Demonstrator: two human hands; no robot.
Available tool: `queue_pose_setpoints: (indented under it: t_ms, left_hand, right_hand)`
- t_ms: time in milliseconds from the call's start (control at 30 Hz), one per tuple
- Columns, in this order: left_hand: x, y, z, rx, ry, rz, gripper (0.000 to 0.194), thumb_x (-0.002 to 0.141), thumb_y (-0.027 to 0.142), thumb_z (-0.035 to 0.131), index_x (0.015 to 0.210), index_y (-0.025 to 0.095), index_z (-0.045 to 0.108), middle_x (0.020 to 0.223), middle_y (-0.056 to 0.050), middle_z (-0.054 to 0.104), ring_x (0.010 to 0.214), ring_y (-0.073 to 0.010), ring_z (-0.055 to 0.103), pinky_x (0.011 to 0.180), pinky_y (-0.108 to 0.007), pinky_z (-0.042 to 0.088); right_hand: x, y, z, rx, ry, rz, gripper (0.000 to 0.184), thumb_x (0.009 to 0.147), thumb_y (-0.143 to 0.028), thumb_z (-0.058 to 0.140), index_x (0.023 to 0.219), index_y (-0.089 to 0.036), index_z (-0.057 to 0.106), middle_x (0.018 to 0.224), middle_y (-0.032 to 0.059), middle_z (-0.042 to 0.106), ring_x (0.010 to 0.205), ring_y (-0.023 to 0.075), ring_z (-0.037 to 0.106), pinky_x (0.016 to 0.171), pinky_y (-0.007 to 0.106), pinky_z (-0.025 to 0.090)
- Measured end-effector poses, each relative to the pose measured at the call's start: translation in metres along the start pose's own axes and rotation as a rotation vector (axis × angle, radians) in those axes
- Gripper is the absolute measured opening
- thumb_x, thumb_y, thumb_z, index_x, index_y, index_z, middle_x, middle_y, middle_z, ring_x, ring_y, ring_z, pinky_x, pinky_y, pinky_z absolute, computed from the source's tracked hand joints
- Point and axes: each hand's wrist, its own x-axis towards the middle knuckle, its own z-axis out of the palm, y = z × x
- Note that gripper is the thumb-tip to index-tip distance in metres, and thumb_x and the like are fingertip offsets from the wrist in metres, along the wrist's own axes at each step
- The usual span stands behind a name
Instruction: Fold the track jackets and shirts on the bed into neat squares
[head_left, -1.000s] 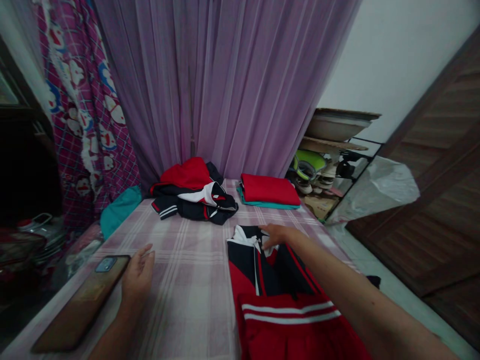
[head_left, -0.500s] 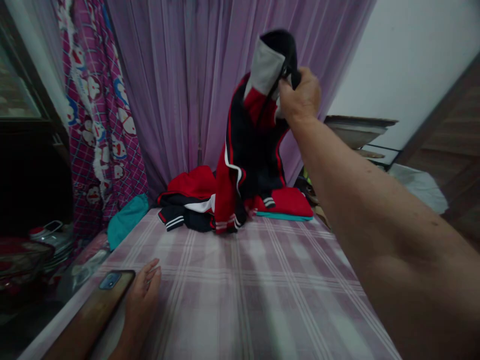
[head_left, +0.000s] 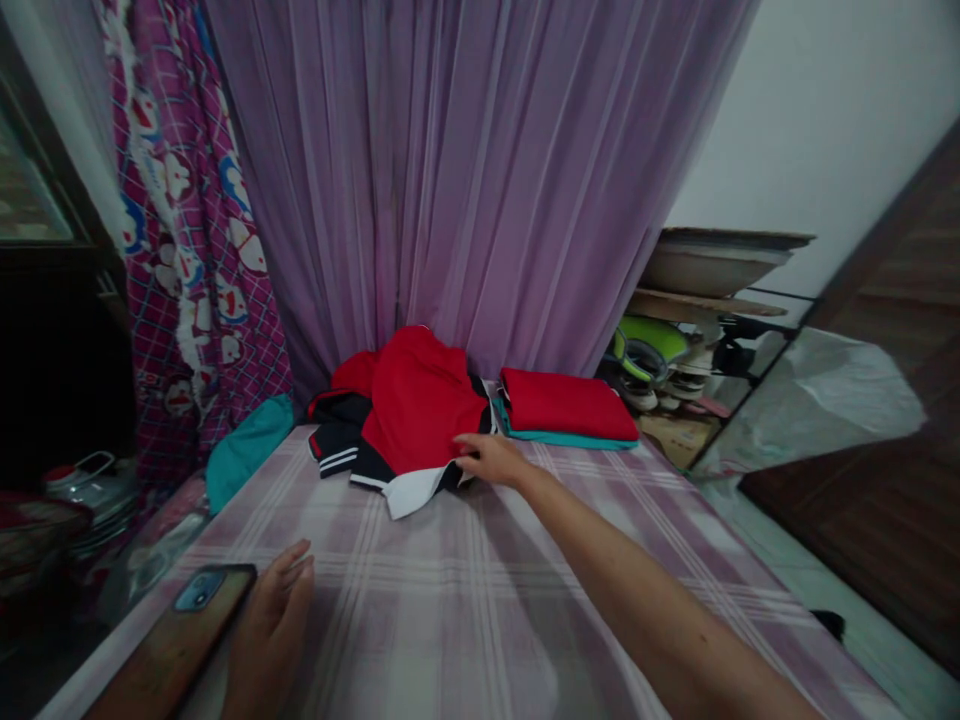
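My right hand reaches far across the plaid bed sheet and rests its fingers against the edge of a red, black and white jacket, which lies crumpled on a heap of similar clothes. The fingers look loosely stretched, touching rather than gripping the cloth. My left hand lies flat and open on the sheet at the near left, beside a phone lying face down.
A folded red and teal stack sits right of the heap. Purple curtain hangs behind. A teal cloth lies at the bed's left edge. A shelf with dishes and a plastic sheet stand right.
The right hand lifted the jacket from the near sheet, swung it up high, then dropped it onto the heap at the back. The left hand stayed by the phone.
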Motion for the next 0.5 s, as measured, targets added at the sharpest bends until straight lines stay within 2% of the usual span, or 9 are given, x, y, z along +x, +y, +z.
queue_pose_setpoints:
  t_ms: [100, 233, 300, 367, 500]
  left_hand:
    - [-0.002, 0.001, 0.000, 0.013, 0.017, 0.013, 0.062, 0.066, 0.066, 0.055, 0.107, 0.020, 0.063, 0.127, -0.013, 0.067, 0.119, -0.0326, 0.061, 0.101, -0.046, 0.049]
    - [-0.006, 0.006, -0.003, 0.056, 0.011, -0.005, 0.060, 0.067, 0.064, 0.055, 0.108, 0.021, 0.064, 0.121, -0.010, 0.070, 0.117, -0.0316, 0.063, 0.096, -0.043, 0.053]
    - [-0.007, 0.008, -0.005, 0.093, 0.002, 0.013, 0.057, 0.068, 0.062, 0.055, 0.108, 0.021, 0.065, 0.121, -0.009, 0.071, 0.118, -0.0309, 0.063, 0.098, -0.043, 0.053]
    - [-0.007, 0.009, -0.006, 0.132, 0.007, 0.030, 0.055, 0.070, 0.061, 0.055, 0.109, 0.022, 0.066, 0.122, -0.008, 0.070, 0.119, -0.0306, 0.062, 0.099, -0.043, 0.052]
    - [-0.006, 0.009, -0.005, 0.187, 0.002, 0.033, 0.056, 0.073, 0.061, 0.053, 0.113, 0.024, 0.065, 0.126, -0.007, 0.069, 0.122, -0.0313, 0.060, 0.100, -0.045, 0.052]
  right_hand:
    - [0.002, 0.044, -0.011, -0.126, 0.155, 0.306, 0.036, 0.097, -0.035, 0.042, 0.126, -0.030, 0.064, 0.116, 0.0035, 0.072, 0.109, 0.0205, 0.065, 0.087, 0.029, 0.047]
    - [0.006, 0.104, -0.017, -0.234, 0.203, 0.482, 0.047, 0.089, -0.022, 0.053, 0.136, -0.018, 0.054, 0.129, 0.0194, 0.062, 0.120, 0.0310, 0.055, 0.094, 0.042, 0.043]
    - [0.007, 0.125, -0.011, -0.309, 0.203, 0.516, 0.052, 0.087, -0.023, 0.058, 0.138, -0.017, 0.051, 0.134, 0.0215, 0.057, 0.122, 0.0328, 0.052, 0.095, 0.045, 0.041]
    - [0.009, 0.140, -0.004, -0.388, 0.191, 0.513, 0.049, 0.088, -0.026, 0.060, 0.135, -0.016, 0.052, 0.133, 0.0217, 0.057, 0.121, 0.0323, 0.052, 0.094, 0.044, 0.041]
    - [0.016, 0.153, -0.009, -0.489, 0.110, 0.415, 0.038, 0.093, -0.028, 0.051, 0.126, -0.012, 0.058, 0.124, 0.0243, 0.060, 0.116, 0.0334, 0.056, 0.089, 0.043, 0.043]
